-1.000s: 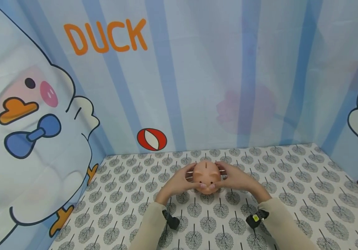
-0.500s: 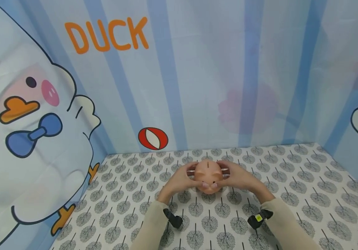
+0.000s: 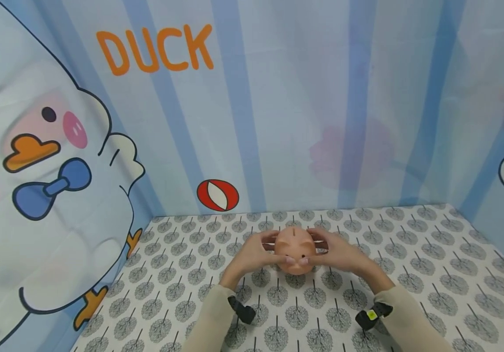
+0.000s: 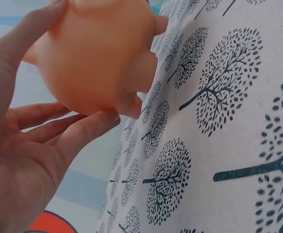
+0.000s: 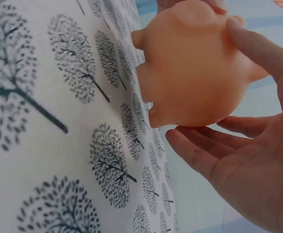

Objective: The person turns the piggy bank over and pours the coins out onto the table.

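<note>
Piggy bank (image 3: 294,244) of peach-orange plastic sits between a person's two bare hands, the left hand (image 3: 255,253) gripping one flank and the right hand (image 3: 341,253) gripping the other. Both thumbs press the face beside the snout, their tips just beside each other, while the fingers curl around the sides. A coin slot (image 3: 293,232) shows on top, between the two hands and facing up; stubby feet (image 4: 145,73) point toward the patterned cloth (image 3: 296,313) just below the hands, though whether they touch it cannot be told. Dark tree prints cover the white cloth, which is spread over the bench. Behind each hand, toward the wearer, a black wrist camera is strapped over a cream sleeve (image 3: 410,320); the one at the right hand bears a yellow-green patch (image 3: 372,315). Beyond the hands hangs a blue-striped backdrop (image 3: 287,107). Well to the left of the left hand is a printed white duck (image 3: 71,244) in a blue bow tie (image 3: 54,188), with orange lettering (image 3: 157,49) reading "DUCK" higher up.
</note>
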A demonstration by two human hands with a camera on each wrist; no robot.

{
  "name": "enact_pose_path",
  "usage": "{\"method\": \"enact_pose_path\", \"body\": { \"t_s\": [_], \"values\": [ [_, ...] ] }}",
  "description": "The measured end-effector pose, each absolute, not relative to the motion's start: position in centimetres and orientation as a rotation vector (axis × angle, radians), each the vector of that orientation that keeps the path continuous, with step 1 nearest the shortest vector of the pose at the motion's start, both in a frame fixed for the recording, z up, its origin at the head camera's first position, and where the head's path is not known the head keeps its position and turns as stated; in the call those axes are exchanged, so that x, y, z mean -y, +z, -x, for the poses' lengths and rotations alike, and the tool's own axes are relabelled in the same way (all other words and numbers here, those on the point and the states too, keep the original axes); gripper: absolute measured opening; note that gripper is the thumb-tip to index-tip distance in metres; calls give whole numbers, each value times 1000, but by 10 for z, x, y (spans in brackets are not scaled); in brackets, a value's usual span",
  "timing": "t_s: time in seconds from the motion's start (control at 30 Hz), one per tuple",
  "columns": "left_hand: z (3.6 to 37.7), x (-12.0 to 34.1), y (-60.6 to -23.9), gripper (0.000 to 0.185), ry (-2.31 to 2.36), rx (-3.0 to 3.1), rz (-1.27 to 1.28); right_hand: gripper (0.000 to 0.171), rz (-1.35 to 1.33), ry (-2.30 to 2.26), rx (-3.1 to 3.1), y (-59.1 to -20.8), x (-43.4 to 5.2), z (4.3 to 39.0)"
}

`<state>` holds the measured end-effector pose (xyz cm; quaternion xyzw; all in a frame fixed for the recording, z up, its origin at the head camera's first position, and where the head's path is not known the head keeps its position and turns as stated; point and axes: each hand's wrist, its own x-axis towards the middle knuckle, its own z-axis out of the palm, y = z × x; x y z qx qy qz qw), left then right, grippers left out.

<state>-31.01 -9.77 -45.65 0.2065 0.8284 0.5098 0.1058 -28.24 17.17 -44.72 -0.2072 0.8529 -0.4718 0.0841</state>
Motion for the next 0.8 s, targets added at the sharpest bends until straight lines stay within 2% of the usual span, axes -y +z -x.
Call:
{"method": "enact_pose_path", "body": {
  "t_s": [0.1,0.43,0.8],
  "values": [
    [309,99,-455,90,1506,-2429,-595,101,652,-1439,-2509,-447,-172,279],
    [306,104,-445,84,1472,-2436,-609,122,753,-1460,-2464,-447,-172,271],
    [301,103,-443,81,1439,-2451,-667,119,752,-1459,-2493,-448,-170,269]
  ]
}}
